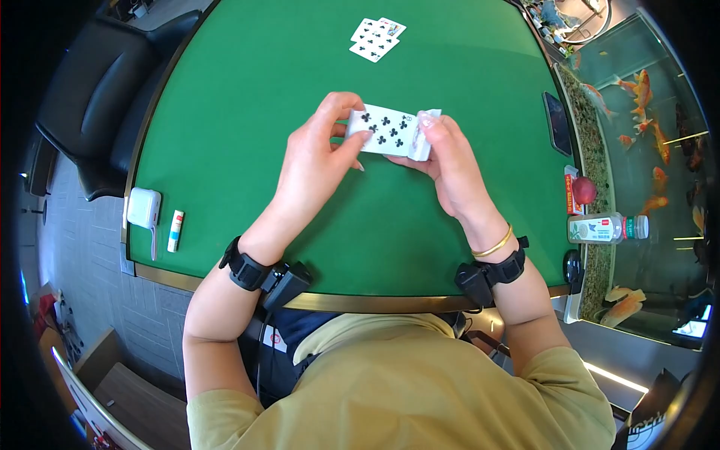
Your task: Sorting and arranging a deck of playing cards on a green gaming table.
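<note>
Between my hands, above the green table, an eight of clubs [387, 131] faces up on what looks like a small stack of playing cards. My left hand [313, 149] grips its left end, thumb on the face and fingers around the far edge. My right hand [453, 160] pinches a white patterned piece [419, 139] at the right end, thumb on top. Whether that piece is a tilted card or part of a card box, I cannot tell. Farther off, a few overlapping playing cards [374, 48] lie face up, one a face card.
The green felt table [225, 140] has a metal-trimmed edge. At left lie a white power bank [144, 207] and a small tube [175, 230]. Along the right edge are a smartphone [557, 123], a round reddish fruit [584, 190], a bottle [604, 228] and a fish tank [641, 163].
</note>
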A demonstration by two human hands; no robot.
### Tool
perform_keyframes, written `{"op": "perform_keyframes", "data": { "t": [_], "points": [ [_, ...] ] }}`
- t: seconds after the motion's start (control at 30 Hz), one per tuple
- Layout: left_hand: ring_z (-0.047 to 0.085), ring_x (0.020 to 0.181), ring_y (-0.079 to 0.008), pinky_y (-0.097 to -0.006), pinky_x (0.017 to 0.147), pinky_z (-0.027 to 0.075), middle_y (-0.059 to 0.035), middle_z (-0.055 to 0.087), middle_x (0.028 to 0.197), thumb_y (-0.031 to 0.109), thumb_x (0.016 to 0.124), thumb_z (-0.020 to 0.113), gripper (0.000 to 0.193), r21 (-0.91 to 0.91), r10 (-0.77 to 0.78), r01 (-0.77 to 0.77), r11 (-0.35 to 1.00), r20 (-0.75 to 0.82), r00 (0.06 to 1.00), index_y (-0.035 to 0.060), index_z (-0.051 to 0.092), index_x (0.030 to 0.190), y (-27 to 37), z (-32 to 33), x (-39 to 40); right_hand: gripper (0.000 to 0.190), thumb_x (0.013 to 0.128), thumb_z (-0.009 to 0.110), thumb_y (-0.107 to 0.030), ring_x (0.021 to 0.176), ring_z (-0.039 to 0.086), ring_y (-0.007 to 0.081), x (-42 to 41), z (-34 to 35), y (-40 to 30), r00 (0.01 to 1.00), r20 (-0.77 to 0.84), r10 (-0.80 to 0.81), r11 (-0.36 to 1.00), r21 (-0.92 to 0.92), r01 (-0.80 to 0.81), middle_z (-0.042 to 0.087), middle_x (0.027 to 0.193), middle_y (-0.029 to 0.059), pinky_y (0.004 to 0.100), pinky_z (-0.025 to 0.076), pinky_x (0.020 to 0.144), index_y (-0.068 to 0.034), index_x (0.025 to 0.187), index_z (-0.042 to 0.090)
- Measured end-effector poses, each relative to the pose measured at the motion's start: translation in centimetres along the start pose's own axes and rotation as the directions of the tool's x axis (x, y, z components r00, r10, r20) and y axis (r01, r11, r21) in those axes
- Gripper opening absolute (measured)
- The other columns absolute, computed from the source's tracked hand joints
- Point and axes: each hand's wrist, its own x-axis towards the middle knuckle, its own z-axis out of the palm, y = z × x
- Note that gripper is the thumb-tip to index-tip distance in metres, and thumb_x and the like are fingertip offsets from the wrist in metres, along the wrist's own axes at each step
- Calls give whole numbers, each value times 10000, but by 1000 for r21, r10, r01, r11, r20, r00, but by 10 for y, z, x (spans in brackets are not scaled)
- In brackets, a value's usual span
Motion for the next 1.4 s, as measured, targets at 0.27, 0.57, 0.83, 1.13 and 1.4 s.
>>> {"op": "perform_keyframes", "data": {
  "t": [0.27, 0.57, 0.83, 1.13, 1.4],
  "points": [
    [581, 939, -120, -279, 799, 498, -22, 597, 1026, 201, 893, 766, 303, 130, -86, 65, 989, 166, 982, 61, 525, 1011, -24, -8, 5, 405, 992, 597, -394, 1003, 634, 168, -10, 10, -11, 990, 143, -16, 989, 147, -6, 614, 1072, 94, 377, 549, 922, -18, 1110, 502],
    [527, 1019, -138, -311, 877, 451, -30, 546, 1012, 310, 856, 812, 424, -159, -153, 205, 966, 292, 944, 100, 456, 955, -13, -5, 2, 350, 974, 655, -352, 973, 624, 119, -17, 12, -13, 979, 201, -24, 998, 68, 11, 616, 1034, 59, 325, 532, 887, -47, 1087, 525],
    [508, 1016, -142, -321, 883, 447, -24, 516, 1015, 299, 837, 826, 453, -176, -122, 194, 965, 354, 927, 102, 448, 989, -11, -7, 0, 359, 974, 655, -349, 1016, 624, 137, -18, 12, -16, 977, 213, 2, 999, 53, -14, 626, 1074, 74, 344, 522, 932, -44, 1115, 528],
    [545, 988, -146, -317, 866, 465, -17, 532, 982, 230, 856, 803, 387, -226, -94, 165, 960, 292, 952, 90, 463, 974, -14, -9, 4, 358, 972, 649, -355, 988, 632, 146, -16, 11, -18, 974, 223, 27, 997, 68, -43, 626, 1063, 74, 343, 527, 917, -46, 1100, 522],
    [563, 819, -148, -307, 751, 482, -47, 607, 900, 377, 795, 841, 456, 37, 52, -60, 998, 176, 983, 77, 512, 898, -20, -6, 6, 358, 955, 676, -351, 961, 574, 104, -13, 5, -8, 971, 227, -75, 997, 6, 76, 601, 1009, 40, 299, 470, 880, -53, 1072, 515]
  ]
}}
